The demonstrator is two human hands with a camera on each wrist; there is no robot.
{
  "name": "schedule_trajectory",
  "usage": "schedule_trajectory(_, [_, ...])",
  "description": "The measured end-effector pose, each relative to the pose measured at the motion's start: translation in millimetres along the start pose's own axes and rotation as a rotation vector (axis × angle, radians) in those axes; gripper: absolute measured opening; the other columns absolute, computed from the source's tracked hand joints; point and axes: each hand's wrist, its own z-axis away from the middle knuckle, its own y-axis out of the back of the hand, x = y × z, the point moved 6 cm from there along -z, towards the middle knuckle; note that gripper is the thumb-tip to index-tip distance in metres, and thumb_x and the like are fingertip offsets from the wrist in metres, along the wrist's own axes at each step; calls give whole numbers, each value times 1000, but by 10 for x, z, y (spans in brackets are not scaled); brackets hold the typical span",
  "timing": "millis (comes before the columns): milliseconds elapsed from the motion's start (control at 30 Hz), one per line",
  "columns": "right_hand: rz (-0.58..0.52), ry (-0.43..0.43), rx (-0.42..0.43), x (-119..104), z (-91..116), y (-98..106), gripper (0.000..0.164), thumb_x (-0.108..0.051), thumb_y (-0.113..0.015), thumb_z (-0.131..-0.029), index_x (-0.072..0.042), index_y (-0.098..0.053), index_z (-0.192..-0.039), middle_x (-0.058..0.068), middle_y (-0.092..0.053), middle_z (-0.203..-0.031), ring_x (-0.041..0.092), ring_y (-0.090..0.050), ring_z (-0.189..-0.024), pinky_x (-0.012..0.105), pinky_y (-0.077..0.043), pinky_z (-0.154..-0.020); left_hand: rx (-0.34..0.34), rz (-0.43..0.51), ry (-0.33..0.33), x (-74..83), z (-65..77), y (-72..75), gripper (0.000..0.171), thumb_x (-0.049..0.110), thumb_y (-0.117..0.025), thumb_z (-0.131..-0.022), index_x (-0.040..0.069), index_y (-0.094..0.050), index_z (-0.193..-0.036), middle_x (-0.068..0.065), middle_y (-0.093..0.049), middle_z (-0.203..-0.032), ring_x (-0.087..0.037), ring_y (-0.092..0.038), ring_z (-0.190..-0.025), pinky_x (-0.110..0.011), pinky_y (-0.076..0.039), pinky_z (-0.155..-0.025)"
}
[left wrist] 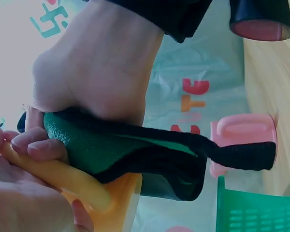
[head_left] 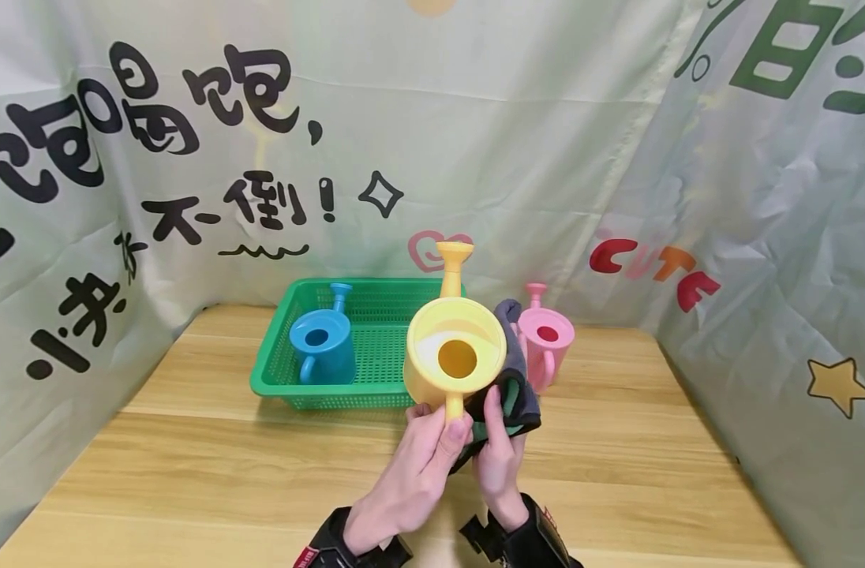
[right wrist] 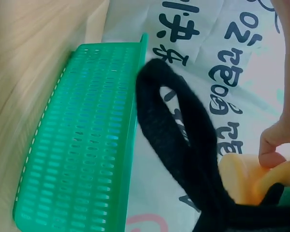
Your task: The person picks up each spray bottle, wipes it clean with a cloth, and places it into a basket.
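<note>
A yellow toy watering can [head_left: 432, 323] is held up over the table, its top tipped toward me and its spout pointing away. My left hand [head_left: 414, 469] grips its handle [left wrist: 63, 176], thumb on top. With my right hand [head_left: 502, 465] I hold a dark grey and green cloth [head_left: 523, 394] with black edging against the can's right side. One black strip of the cloth [right wrist: 203, 159] hangs in a loop in the right wrist view. Part of the right hand's fingers is hidden by the cloth.
Behind the can, a green plastic basket [head_left: 305, 397] holds a blue watering can [head_left: 336, 359]. A pink watering can [head_left: 553, 359] stands on the wooden table [head_left: 617, 457] to the right. Printed cloth walls [head_left: 532, 173] enclose the back and sides.
</note>
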Motion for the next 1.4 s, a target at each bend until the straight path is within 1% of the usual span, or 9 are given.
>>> schedule_trajectory(133, [-14,-8,8,7,-32,28,56,-8,-37,-107,-9,-17,-160,3,-32,-164,9,-34,-149,21,-26,-123,-32,24,-19,11,-11,25,25,5,-38,-107,11,-51,-87,1,-44,-67,0,-39,-69,-28,-34,-82])
schedule_trajectory(300, [-130,-121,41,41,-131,149,48,-13,-44,-108,-15,-22,-151,-3,-53,-140,6,-55,-126,20,-46,-107,-110,57,-75,47,-9,50,22,4,-39,-106,13,-50,-89,0,-45,-70,-1,-40,-72,-26,-36,-82])
schedule_trajectory(500, [-137,-230,-55,36,-239,206,26,-17,-41,-109,-8,-49,-133,-1,-63,-119,7,-64,-107,22,-55,-93,-146,144,-61,37,-10,120,20,3,-40,-105,10,-54,-92,-5,-54,-79,-6,-46,-81,-28,-39,-85])
schedule_trajectory(667, [-125,-313,-83,44,-269,238,28,-20,-39,-110,-11,-54,-132,-3,-65,-118,7,-66,-101,22,-57,-89,-144,226,-119,52,-40,169,20,7,-43,-106,9,-51,-88,-5,-50,-73,-8,-47,-79,-33,-39,-91])
schedule_trajectory(733, [-138,-348,-94,41,-281,253,31,-21,-37,-111,-11,-52,-136,-3,-65,-120,7,-66,-103,22,-56,-91,-144,271,-159,65,-54,187,23,9,-43,-107,9,-49,-85,-6,-47,-70,-10,-46,-75,-34,-41,-87])
schedule_trajectory(867, [-186,-417,-114,33,-308,283,31,-22,-37,-111,-11,-53,-135,-4,-66,-122,6,-65,-109,22,-53,-98,-141,429,-207,74,-84,260,30,15,-41,-109,5,-44,-81,-9,-42,-67,-17,-42,-66,-31,-43,-67])
schedule_trajectory(1033, [-298,-468,-163,23,-345,289,29,-23,-37,-111,-16,-54,-133,-6,-66,-124,6,-64,-114,23,-52,-101,-113,621,-258,30,-145,427,42,20,-33,-112,2,-35,-74,-7,-33,-62,-19,-31,-55,-28,-31,-50])
schedule_trajectory(1167, [-396,-468,-244,4,-358,262,31,-20,-33,-111,-14,-53,-134,-1,-65,-123,11,-66,-112,26,-54,-98,-48,715,-195,-91,-186,543,44,23,-26,-113,5,-30,-72,-1,-26,-62,-18,-25,-54,-31,-22,-50])
schedule_trajectory(1400, [-541,-497,-314,-23,-323,224,35,-20,-28,-112,-10,-50,-137,2,-63,-130,13,-63,-120,27,-50,-105,175,689,108,-336,-162,631,42,26,-27,-113,7,-30,-76,-1,-22,-59,-20,-19,-48,-30,-15,-47])
